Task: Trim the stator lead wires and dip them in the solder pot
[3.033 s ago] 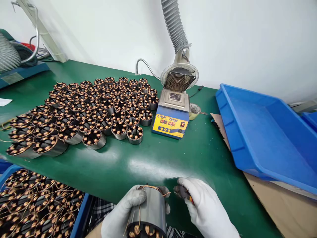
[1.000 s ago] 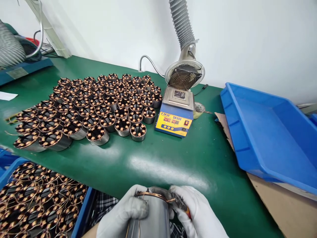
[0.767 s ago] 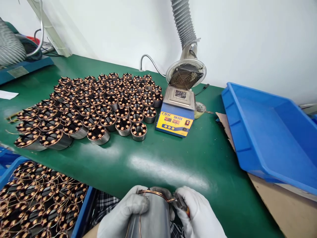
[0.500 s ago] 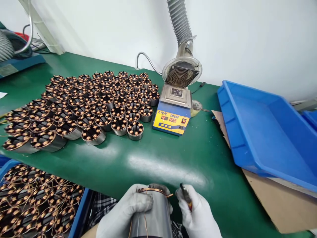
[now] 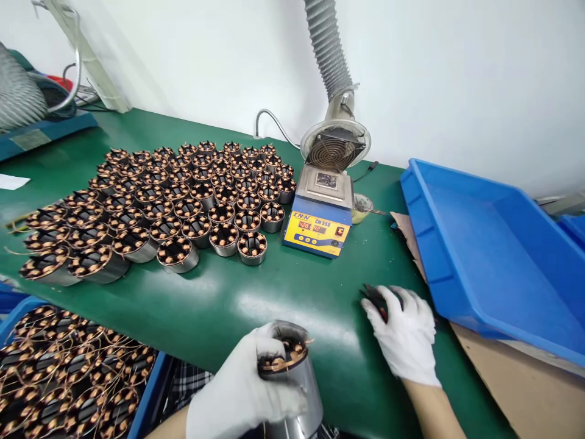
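My left hand [image 5: 249,381], in a white glove, is closed around a motor stator [image 5: 305,390] near the front edge of the table. Copper coils show inside the stator's tilted open top, and a short wire end sticks out at its rim. To the right, my gloved right hand [image 5: 404,326] is low over the table with its fingers curled over a small pair of cutting pliers [image 5: 375,297]. The dark jaws point to the upper left; most of the handles are hidden under the hand.
Several stators [image 5: 178,253] stand in rows on the green table [image 5: 228,305]. Behind my hands is a solder pot [image 5: 317,235] under an exhaust hose [image 5: 326,42]. A blue tray [image 5: 503,244] sits on cardboard [image 5: 516,378] at right. Lower left, a blue bin [image 5: 153,390] holds wired stators.
My right hand has moved right and away from the stator, carrying the pliers down toward the table. In my left hand the stator has turned, its coiled top now tipped toward me.
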The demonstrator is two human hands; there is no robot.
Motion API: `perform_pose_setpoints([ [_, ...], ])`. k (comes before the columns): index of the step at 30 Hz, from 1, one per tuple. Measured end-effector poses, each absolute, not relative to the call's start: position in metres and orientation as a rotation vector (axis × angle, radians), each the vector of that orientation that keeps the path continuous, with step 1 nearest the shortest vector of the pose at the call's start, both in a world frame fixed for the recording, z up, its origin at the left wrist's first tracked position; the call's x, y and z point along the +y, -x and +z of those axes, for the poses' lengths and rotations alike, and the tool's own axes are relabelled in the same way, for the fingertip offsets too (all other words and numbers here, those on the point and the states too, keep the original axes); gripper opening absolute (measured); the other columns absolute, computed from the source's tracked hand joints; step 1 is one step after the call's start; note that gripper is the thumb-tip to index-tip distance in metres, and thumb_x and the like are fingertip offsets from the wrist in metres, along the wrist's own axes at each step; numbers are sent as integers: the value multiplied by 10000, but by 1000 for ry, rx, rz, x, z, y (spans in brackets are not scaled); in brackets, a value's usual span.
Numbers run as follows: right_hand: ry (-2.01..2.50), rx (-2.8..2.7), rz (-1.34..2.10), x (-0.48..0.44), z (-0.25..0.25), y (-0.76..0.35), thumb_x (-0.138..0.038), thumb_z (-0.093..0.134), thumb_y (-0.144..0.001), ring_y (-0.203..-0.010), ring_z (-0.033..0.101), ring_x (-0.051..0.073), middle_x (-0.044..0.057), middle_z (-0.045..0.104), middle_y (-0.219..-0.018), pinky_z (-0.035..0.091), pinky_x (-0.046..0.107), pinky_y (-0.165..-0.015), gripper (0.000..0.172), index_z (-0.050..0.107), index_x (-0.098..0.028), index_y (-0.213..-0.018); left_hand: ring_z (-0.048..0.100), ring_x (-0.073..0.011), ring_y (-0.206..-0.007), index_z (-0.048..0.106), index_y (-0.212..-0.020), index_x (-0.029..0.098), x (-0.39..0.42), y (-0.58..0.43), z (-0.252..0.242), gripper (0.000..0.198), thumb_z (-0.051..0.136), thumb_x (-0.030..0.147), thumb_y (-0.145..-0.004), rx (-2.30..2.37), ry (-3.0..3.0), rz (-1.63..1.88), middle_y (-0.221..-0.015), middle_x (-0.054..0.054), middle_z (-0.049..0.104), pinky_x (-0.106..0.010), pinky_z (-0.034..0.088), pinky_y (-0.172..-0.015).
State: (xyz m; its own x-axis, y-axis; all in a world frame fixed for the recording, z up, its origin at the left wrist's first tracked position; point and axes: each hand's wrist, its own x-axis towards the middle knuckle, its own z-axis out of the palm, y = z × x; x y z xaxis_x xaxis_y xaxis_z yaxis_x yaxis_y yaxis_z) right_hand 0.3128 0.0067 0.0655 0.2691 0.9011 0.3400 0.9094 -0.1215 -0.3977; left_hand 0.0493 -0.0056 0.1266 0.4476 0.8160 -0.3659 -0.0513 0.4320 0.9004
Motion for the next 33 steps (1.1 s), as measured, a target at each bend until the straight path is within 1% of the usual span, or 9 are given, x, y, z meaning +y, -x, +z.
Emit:
perform_pose_setpoints([
  [2,1729,-1343,667,-4,74,-276,-581,581,-728,-975,542,297,122,617,-989,372,482,-897,407,622,-229,-929,618,-228,-796,685,-877,182,6,-48,125,291,670,341,-634,935,-1255,657,-930,-75,660,-360,497,-732],
  [4,1218,-1070,1482,-16,79,-234,-689,604,-645,-994,565,297,117,613,-1086,407,460,-887,618,588,-257,-1088,561,-284,-1041,694,-743,214,20,-46,126,207,745,302,-562,856,-1476,621,-1032,-65,657,-433,366,-987],
  [7,779,-644,1912,-24,73,-186,-596,753,-547,-988,583,285,83,655,-1008,410,435,-909,598,631,-251,-1021,390,-329,-1254,676,-633,218,35,-45,127,211,814,254,-478,887,-1766,516,-1145,-75,629,-469,198,-1098],
  [13,700,-207,1935,-12,55,-172,-406,768,-613,-984,592,256,57,675,-971,395,428,-953,344,668,-215,-881,389,-398,-1241,399,-1298,116,18,-50,106,952,815,339,-471,1222,-2163,452,-1345,-252,423,-578,363,-987],
  [16,734,-224,1931,-13,57,-174,-375,769,-623,-1023,579,259,60,668,-1009,392,425,-955,312,665,-216,-870,426,-336,-1229,423,-1279,215,10,-47,101,742,750,241,-613,1242,-2175,422,-1327,-177,470,-546,372,-997],
  [22,686,-211,1912,-16,63,-170,-386,751,-650,-1040,572,256,76,654,-1055,392,420,-948,333,658,-212,-918,445,-283,-1225,542,-1194,259,21,-38,105,634,736,227,-592,1150,-1882,544,-1319,-100,511,-459,378,-1017],
  [26,630,-201,1975,-13,61,-172,-374,765,-632,-965,606,250,81,676,-981,417,415,-916,344,662,-195,-907,605,-233,-1013,704,-883,217,34,-45,104,206,601,267,-711,1159,-1480,782,-989,-54,715,-418,391,-1000],
  [30,599,-150,2066,-12,60,-176,-314,753,-636,-810,646,229,75,695,-907,469,401,-831,408,652,-175,-1006,653,-202,-695,704,-725,170,48,-56,101,182,629,329,-674,1211,-945,948,-725,-55,727,-320,529,-687],
  [33,557,-119,2091,-12,61,-179,-391,714,-666,-730,650,222,100,700,-867,495,362,-742,377,678,-133,-939,655,-183,-747,684,-819,169,49,-52,99,241,587,378,-750,1232,-811,1166,-749,-48,718,-304,511,-760],
])
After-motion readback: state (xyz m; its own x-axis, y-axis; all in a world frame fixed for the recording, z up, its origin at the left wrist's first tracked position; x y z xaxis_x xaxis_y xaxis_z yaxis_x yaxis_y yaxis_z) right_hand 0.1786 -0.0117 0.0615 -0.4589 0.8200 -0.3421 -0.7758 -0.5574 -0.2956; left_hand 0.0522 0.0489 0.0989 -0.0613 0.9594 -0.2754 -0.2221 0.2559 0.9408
